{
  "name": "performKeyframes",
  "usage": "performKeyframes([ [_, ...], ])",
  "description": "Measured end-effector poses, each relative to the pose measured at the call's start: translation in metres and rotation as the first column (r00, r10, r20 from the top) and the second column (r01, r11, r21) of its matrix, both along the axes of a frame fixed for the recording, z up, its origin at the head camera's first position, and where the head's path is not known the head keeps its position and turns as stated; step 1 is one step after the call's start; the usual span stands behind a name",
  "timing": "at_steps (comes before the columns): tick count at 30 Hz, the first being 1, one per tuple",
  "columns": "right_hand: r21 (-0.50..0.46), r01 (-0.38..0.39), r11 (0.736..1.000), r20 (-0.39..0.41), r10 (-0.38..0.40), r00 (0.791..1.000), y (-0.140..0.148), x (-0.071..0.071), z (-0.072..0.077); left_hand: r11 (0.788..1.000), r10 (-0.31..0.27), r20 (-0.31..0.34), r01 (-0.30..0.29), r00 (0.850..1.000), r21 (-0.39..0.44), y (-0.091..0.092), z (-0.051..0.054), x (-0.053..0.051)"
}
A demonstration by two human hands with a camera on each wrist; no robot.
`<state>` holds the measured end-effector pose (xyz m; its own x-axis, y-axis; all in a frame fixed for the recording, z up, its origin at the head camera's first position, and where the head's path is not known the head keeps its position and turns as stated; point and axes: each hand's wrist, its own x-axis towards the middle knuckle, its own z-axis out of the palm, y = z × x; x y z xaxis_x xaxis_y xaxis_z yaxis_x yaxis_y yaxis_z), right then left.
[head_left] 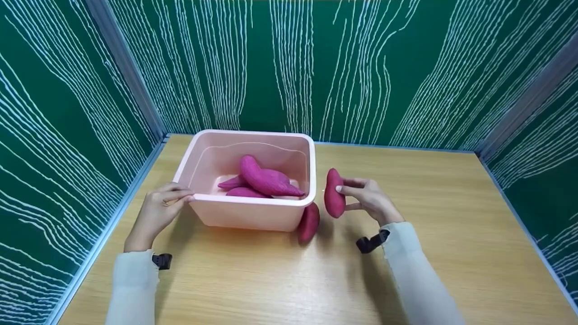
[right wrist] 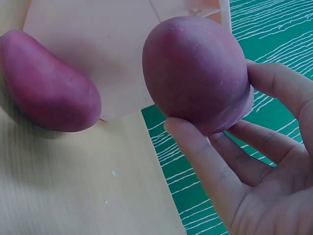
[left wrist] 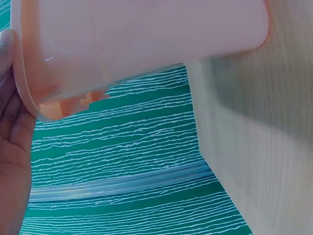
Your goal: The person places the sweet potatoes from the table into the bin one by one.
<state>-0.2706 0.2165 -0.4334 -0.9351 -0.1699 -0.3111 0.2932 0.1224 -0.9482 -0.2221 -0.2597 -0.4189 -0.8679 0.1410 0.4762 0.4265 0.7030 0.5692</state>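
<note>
A pink plastic bin (head_left: 253, 214) stands on the table with several purple-red sweet potatoes (head_left: 266, 178) lying inside. At its near left corner, my left hand (head_left: 160, 205) pinches the rim between thumb and fingers; the left wrist view shows the fingers (left wrist: 19, 127) against the bin wall (left wrist: 146, 34). To the right of the bin, my right hand (head_left: 368, 196) holds one sweet potato (head_left: 334, 194) roughly upright, above the table. In the right wrist view, thumb and fingers grip that sweet potato (right wrist: 195, 73). Another sweet potato (head_left: 309, 224) lies on the table beside the bin's near right corner.
The wooden table (head_left: 433, 203) is bounded at the back and sides by green panels (head_left: 352, 72) with white wavy lines. Metal posts (head_left: 131, 67) stand at the back corners. Small white specks lie on the tabletop in the right wrist view.
</note>
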Motion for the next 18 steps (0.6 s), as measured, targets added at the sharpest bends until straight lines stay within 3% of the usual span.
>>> performKeyframes([
  [18, 0.047, -0.047, 0.998, -0.033, 0.049, 0.998, -0.003, -0.009, 0.023, 1.000, 0.015, 0.035, -0.016, 0.999, 0.001, 0.000, 0.001, 0.000],
])
